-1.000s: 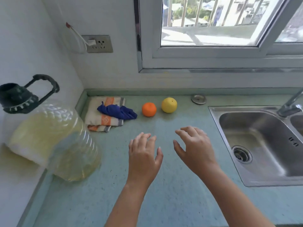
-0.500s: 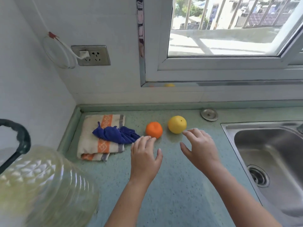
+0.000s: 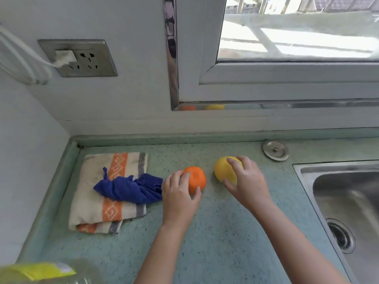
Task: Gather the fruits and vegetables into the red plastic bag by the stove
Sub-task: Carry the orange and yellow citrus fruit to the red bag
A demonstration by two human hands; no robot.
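An orange fruit point(image 3: 197, 178) and a yellow round fruit point(image 3: 224, 168) lie side by side on the green speckled counter point(image 3: 221, 232) near the back wall. My left hand point(image 3: 178, 196) curls around the left side of the orange fruit, thumb under its front. My right hand point(image 3: 247, 182) wraps the right side of the yellow fruit, fingers over its top. Both fruits still rest on the counter. No red plastic bag or stove is in view.
A folded striped towel point(image 3: 96, 203) with a crumpled blue cloth point(image 3: 131, 188) lies left of the fruits. A steel sink point(image 3: 348, 201) is at right, a round metal cap point(image 3: 275, 150) behind it. A clear oil jug point(image 3: 39, 272) shows at bottom left.
Both hands moved forward from above the counter to the fruits and closed around them, left on the orange one, right on the yellow one. The view shifted closer to the wall.
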